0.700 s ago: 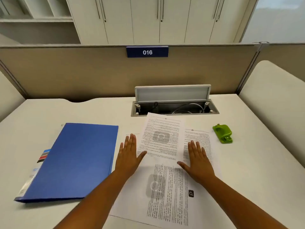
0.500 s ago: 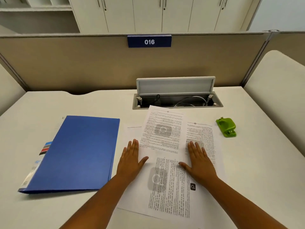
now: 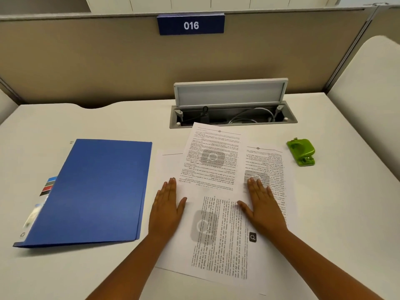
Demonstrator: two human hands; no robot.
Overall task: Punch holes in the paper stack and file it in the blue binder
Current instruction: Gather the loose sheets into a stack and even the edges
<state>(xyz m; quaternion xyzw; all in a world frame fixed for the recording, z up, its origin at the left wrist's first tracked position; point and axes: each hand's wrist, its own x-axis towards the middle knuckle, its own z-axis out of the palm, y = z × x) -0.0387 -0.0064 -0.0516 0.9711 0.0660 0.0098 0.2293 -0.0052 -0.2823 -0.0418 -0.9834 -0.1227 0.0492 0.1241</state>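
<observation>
Several printed paper sheets (image 3: pixel 216 213) lie fanned out and overlapping in the middle of the white desk (image 3: pixel 346 213). My left hand (image 3: pixel 167 205) lies flat on the sheets' left side, fingers straight. My right hand (image 3: pixel 262 204) lies flat on the right side, fingers straight and thumb spread. The blue binder (image 3: pixel 93 191) lies closed to the left of the papers, with coloured tabs sticking out of its left edge. A small green hole punch (image 3: pixel 301 151) sits on the desk to the right of the papers, apart from both hands.
An open cable tray (image 3: pixel 233 118) with its lid raised and wires inside is set into the desk just behind the papers. A beige partition (image 3: pixel 108 61) with a blue "016" sign (image 3: pixel 191 24) closes the back. A padded panel (image 3: pixel 372 87) borders the right.
The camera has tilted down and moved closer to the desk. Both hands stay flat on the papers, in nearly the same spots.
</observation>
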